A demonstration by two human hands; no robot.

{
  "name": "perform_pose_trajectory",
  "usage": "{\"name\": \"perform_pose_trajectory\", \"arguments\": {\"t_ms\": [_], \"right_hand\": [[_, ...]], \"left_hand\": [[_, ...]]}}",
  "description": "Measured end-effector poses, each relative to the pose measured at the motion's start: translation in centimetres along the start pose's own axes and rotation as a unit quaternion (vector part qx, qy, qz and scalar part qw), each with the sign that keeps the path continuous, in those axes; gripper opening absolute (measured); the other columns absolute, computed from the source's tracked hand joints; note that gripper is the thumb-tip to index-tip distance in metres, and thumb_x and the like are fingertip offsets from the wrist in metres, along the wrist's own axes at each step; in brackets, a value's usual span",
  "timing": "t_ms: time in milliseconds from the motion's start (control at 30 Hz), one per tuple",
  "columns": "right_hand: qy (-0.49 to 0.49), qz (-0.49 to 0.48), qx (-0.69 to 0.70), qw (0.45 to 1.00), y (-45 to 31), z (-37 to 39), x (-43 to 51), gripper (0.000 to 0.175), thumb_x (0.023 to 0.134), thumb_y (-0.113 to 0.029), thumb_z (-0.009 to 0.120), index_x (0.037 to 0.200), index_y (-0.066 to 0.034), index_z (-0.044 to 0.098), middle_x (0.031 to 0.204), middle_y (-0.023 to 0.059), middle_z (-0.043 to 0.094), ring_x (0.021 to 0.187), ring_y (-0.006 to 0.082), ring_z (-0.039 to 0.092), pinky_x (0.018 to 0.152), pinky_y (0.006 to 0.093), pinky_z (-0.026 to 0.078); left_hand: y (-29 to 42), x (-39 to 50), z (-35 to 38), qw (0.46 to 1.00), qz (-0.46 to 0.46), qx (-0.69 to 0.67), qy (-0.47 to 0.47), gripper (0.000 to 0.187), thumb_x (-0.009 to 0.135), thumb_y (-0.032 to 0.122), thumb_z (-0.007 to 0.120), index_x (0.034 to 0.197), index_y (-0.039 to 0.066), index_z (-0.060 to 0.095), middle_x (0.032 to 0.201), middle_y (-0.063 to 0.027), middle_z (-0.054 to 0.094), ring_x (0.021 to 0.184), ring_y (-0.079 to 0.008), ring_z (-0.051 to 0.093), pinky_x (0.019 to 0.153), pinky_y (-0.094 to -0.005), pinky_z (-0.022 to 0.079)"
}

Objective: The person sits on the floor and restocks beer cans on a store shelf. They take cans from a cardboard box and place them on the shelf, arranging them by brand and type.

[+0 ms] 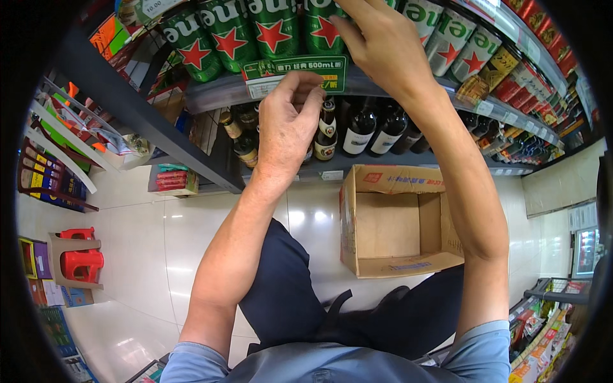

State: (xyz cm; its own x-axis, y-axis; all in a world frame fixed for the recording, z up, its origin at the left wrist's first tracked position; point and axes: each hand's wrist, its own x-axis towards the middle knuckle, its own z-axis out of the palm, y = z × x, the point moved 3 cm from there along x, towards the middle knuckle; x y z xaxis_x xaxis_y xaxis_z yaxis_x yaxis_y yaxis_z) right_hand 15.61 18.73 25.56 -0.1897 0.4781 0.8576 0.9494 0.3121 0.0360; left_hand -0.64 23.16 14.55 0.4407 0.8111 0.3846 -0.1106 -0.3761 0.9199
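Note:
My left hand [289, 119] is raised in front of the shelf edge, its fingers loosely curled and nothing visible between them. Right behind its fingertips is a green price sign [292, 65], partly covered; whether they touch is unclear. My right hand [383, 45] reaches up over the upper shelf. Its thumb lies in front of a green Heineken beer can [318, 36], and its other fingertips run past the picture's top edge, so its grip is hidden. More green cans [230, 43] stand in a row to the left. Silver-and-green cans [445, 50] stand right of my right hand.
Dark bottles [359, 129] and a small beer bottle [326, 129] line the lower shelf. An open cardboard box [388, 225] sits on the tiled floor by my legs. A grey shelf post [158, 105] slants at left. Red plastic stools [81, 258] are farther left.

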Motion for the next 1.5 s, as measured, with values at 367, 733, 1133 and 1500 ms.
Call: {"name": "perform_pose_trajectory", "arguments": {"t_ms": [367,733,1133,1500], "right_hand": [[-0.673,0.231,0.115,0.693,-2.2,-5.8,-22.7,0.040,0.098,-0.023,0.076,0.134,-0.0069,0.073,0.123,0.0240,0.076,0.115,0.0438,0.071,0.100,0.0532,0.057],[-0.708,0.240,0.173,0.641,-2.4,-5.6,-30.4,0.061,0.100,-0.033,0.076,0.149,-0.0005,0.063,0.142,0.0235,0.070,0.133,0.0408,0.065,0.114,0.0501,0.051],[-0.710,0.265,0.219,0.615,-2.6,-6.8,-30.4,0.060,0.102,-0.034,0.073,0.150,-0.0004,0.062,0.143,0.0249,0.069,0.135,0.0418,0.063,0.117,0.0488,0.048],[-0.696,0.278,0.226,0.623,-2.4,-6.4,-29.5,0.060,0.102,-0.036,0.074,0.150,-0.0015,0.063,0.139,0.0267,0.071,0.134,0.0430,0.064,0.117,0.0490,0.048]], "left_hand": [[-3.6,-5.2,5.8,0.858,0.036,0.259,-0.443,0.032,0.102,0.031,0.065,0.109,0.001,0.075,0.095,-0.0248,0.075,0.097,-0.0443,0.073,0.088,-0.0522,0.056],[-4.7,-6.1,10.0,0.825,0.027,0.295,-0.481,0.029,0.101,0.027,0.065,0.100,-0.001,0.072,0.095,-0.0250,0.075,0.098,-0.0449,0.073,0.086,-0.0551,0.056],[-6.4,-6.2,13.7,0.796,0.010,0.319,-0.514,0.029,0.100,0.026,0.065,0.104,-0.001,0.075,0.099,-0.0247,0.077,0.100,-0.0444,0.074,0.089,-0.0543,0.057],[-6.3,-6.1,13.7,0.799,0.012,0.317,-0.511,0.026,0.100,0.023,0.065,0.106,0.001,0.076,0.098,-0.0243,0.077,0.100,-0.0448,0.074,0.089,-0.0538,0.058]]}}
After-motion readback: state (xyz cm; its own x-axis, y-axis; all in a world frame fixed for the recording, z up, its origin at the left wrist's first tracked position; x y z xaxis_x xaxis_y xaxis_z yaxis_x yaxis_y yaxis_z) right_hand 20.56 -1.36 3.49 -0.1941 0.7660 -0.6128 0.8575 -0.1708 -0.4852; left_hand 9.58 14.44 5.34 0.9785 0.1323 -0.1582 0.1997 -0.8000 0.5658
